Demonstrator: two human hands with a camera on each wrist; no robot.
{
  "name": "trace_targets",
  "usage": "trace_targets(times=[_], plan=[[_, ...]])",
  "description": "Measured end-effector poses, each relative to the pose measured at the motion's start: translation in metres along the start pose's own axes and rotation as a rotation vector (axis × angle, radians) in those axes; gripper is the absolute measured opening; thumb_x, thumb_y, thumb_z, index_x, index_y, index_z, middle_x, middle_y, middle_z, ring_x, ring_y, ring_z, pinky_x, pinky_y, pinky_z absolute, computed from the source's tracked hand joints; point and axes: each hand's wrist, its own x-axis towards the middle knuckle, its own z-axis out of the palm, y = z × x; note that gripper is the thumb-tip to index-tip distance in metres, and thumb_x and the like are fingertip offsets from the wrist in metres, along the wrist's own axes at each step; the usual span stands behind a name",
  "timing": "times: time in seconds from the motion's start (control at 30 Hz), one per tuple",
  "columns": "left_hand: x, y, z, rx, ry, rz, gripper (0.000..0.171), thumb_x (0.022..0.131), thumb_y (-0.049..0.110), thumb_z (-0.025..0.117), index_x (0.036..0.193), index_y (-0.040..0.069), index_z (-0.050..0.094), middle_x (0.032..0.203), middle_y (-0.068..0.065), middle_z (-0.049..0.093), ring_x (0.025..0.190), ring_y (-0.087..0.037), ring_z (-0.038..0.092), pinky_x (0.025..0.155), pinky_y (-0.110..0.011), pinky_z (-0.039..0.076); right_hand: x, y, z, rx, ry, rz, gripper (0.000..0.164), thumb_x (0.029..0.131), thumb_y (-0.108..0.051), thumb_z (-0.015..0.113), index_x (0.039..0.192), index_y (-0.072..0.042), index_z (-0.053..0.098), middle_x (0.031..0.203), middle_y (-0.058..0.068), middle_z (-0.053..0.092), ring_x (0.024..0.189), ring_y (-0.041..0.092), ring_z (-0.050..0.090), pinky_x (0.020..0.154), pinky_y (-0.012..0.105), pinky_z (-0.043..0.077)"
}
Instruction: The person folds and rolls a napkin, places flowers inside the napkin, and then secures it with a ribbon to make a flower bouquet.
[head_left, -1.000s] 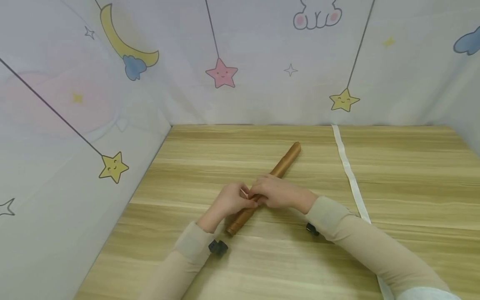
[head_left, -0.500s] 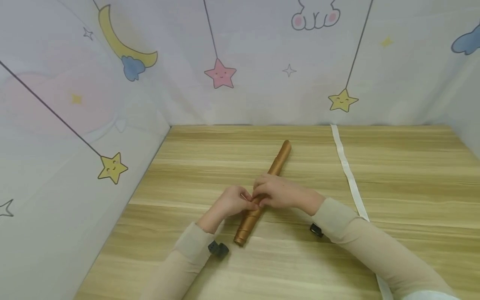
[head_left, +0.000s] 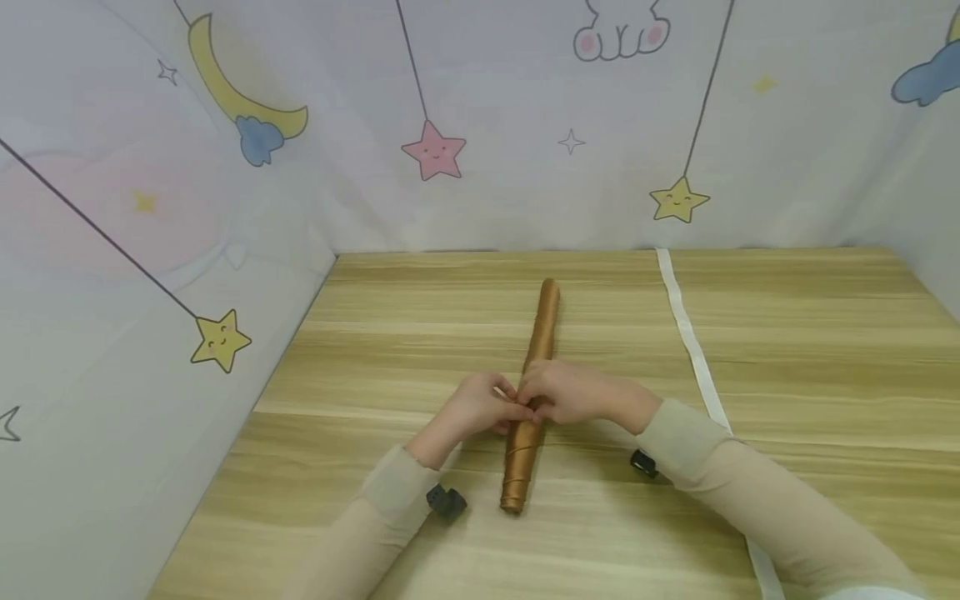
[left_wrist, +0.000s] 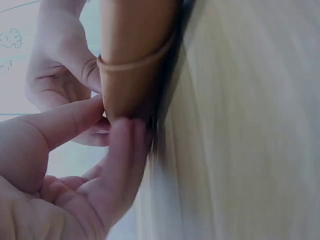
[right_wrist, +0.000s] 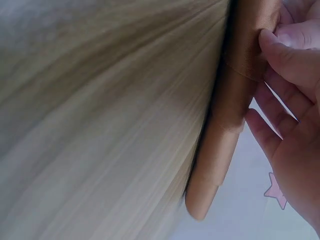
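A long roll of copper-brown, satiny cloth lies almost straight away from me on the wooden table. Layered fabric edges wrap round it, plain to see in the right wrist view along the roll. My left hand grips the middle from the left, thumb on top and fingers low at its side. Just opposite, my right hand pinches the roll with thumb and fingertips, the two thumbs nearly meeting. In the left wrist view a raised fold crosses the roll above the fingers.
The wood-grain table reaches back to a pale curtain printed with stars and a moon. A white strip runs down the table right of the roll. Small black devices sit at both wrists.
The roll has swung from a diagonal to nearly straight: its far end went left, its near end right and closer to me. Both hands shifted slightly right with it, still gripping.
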Motion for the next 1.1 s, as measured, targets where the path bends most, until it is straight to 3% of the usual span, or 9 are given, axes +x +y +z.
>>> trace_targets(times=[0.27,0.6,0.87,1.1], plan=[[-0.001,0.001,0.016,-0.094,-0.063,-0.004,0.019,0.075,0.003,0.068,0.088,-0.003,0.055,0.086,-0.011,0.062,0.067,-0.016,0.062,0.059,-0.028,0.053,-0.012,-0.005,-0.002,0.084,-0.036,0.045,0.028,0.072,0.002,0.063,0.090,-0.018,0.064,0.089,-0.005,0.059,0.083,0.009,0.054,0.074,0.022,0.046],[-0.007,0.006,0.027,-0.120,-0.085,-0.013,0.021,0.077,0.004,0.068,0.089,-0.003,0.053,0.085,-0.011,0.061,0.067,-0.016,0.062,0.061,-0.028,0.053,-0.029,-0.009,0.000,0.131,0.013,0.065,0.030,0.078,-0.001,0.061,0.105,-0.016,0.063,0.099,-0.004,0.062,0.093,0.011,0.056,0.081,0.026,0.046],[-0.003,0.005,0.031,-0.099,-0.063,-0.029,0.027,0.075,0.006,0.070,0.091,-0.002,0.051,0.078,-0.012,0.061,0.061,-0.017,0.062,0.057,-0.029,0.053,-0.056,0.003,-0.011,0.162,0.147,0.249,0.028,0.083,-0.011,0.062,0.110,-0.012,0.060,0.111,0.000,0.061,0.106,0.018,0.054,0.089,0.038,0.043],[-0.003,0.003,0.034,-0.079,-0.026,0.002,0.029,0.073,0.007,0.072,0.091,-0.002,0.052,0.074,-0.011,0.059,0.058,-0.017,0.061,0.055,-0.028,0.052,-0.082,0.025,-0.022,0.135,0.294,0.412,0.032,0.082,-0.018,0.064,0.111,-0.006,0.059,0.110,0.005,0.061,0.100,0.023,0.055,0.085,0.043,0.044]])
